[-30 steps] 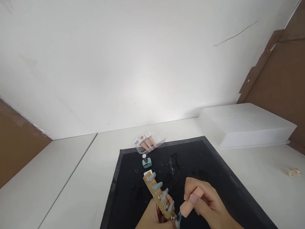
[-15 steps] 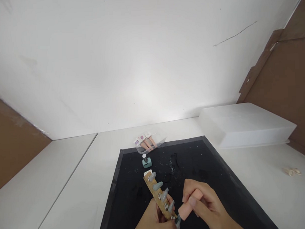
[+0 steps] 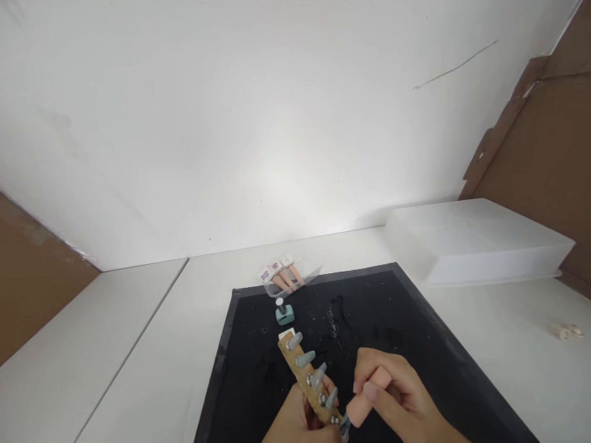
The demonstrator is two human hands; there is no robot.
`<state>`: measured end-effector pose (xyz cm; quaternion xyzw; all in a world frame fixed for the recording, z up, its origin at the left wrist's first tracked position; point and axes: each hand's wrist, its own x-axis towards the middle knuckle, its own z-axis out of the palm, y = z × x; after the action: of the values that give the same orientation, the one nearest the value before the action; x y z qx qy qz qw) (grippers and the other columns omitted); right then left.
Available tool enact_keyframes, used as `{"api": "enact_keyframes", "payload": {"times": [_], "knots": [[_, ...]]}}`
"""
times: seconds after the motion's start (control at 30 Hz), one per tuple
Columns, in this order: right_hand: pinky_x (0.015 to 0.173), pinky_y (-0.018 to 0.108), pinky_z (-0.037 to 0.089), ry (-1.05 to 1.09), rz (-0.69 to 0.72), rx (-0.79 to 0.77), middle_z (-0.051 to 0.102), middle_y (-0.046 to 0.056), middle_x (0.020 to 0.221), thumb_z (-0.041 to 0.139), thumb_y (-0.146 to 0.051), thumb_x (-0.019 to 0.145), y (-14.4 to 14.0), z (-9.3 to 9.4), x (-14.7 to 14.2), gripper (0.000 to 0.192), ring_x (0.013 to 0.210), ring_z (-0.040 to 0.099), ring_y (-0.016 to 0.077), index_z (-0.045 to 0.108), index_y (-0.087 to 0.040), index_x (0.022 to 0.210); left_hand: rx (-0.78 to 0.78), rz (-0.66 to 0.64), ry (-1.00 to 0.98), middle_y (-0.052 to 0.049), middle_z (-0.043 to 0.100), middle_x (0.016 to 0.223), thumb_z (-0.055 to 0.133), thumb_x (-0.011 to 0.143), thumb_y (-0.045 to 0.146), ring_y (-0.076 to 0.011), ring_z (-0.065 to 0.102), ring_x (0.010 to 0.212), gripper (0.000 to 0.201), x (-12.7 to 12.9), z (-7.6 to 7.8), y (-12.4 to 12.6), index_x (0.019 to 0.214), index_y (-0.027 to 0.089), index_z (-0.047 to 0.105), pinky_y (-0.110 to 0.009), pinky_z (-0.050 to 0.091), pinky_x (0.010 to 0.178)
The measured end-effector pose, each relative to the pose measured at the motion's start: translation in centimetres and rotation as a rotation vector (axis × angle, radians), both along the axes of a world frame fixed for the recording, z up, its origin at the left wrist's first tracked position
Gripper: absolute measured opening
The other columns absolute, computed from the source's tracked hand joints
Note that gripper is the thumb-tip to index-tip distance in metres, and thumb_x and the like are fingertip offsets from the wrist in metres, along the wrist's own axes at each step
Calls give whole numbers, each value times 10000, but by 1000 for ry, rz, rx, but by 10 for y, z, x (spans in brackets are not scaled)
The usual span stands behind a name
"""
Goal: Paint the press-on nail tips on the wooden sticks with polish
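My left hand is closed around the lower part of a tan nail display bar. Along the bar stand several grey-blue false nails on small round mounts. In my right hand is a nail polish brush, its pink cap pinched between thumb and fingers. The brush end meets the lowest false nail, close to my left thumb; that nail is partly hidden. Beyond the bar's far end, a small teal bottle with a dark neck and pale top stands on the black mat.
At the mat's back edge, a clear tray holds three bottles with pink caps. A translucent white bin sits at the back right. Small beige objects lie on the white table at far right. A white wall rises behind.
My right hand and the brush have shifted very slightly at the lowest false nail. The bar and my left hand stay in place.
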<state>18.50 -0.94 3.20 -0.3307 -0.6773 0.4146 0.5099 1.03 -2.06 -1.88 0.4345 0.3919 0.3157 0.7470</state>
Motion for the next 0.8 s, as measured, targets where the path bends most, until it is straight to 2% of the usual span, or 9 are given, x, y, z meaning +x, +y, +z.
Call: {"api": "enact_keyframes", "payload": {"times": [0.2, 0.43, 0.67, 0.8], "knots": [[432, 214, 324, 62, -39, -30, 523, -24, 519, 446, -444, 918, 2, -3, -1, 370, 442, 394, 103, 546, -195, 664, -8, 0, -33, 112, 439, 589, 718, 616, 189, -26, 334, 476, 360, -2, -4, -1, 781, 197, 398, -194, 283, 544], [465, 230, 336, 8, 29, 25, 514, -12, 559, 441, -456, 915, 2, 2, 1, 385, 489, 456, 119, 560, -187, 666, -4, -3, 24, 120, 451, 552, 680, 616, 160, -17, 311, 426, 327, -1, 4, 3, 787, 195, 403, -186, 275, 489], [431, 209, 314, 89, -32, -5, 522, -30, 530, 449, -431, 924, 2, 0, -1, 345, 444, 391, 100, 553, -203, 687, -145, 14, 40, 79, 494, 596, 717, 540, 166, -44, 371, 491, 387, -5, 10, 2, 783, 192, 416, -160, 286, 411], [447, 223, 337, 73, 19, 35, 485, -21, 579, 452, -461, 912, 1, 3, -1, 359, 467, 416, 108, 574, -199, 698, -184, 15, 15, 81, 476, 597, 708, 536, 169, -39, 346, 479, 363, -4, 16, 5, 771, 189, 433, -158, 301, 395]]}}
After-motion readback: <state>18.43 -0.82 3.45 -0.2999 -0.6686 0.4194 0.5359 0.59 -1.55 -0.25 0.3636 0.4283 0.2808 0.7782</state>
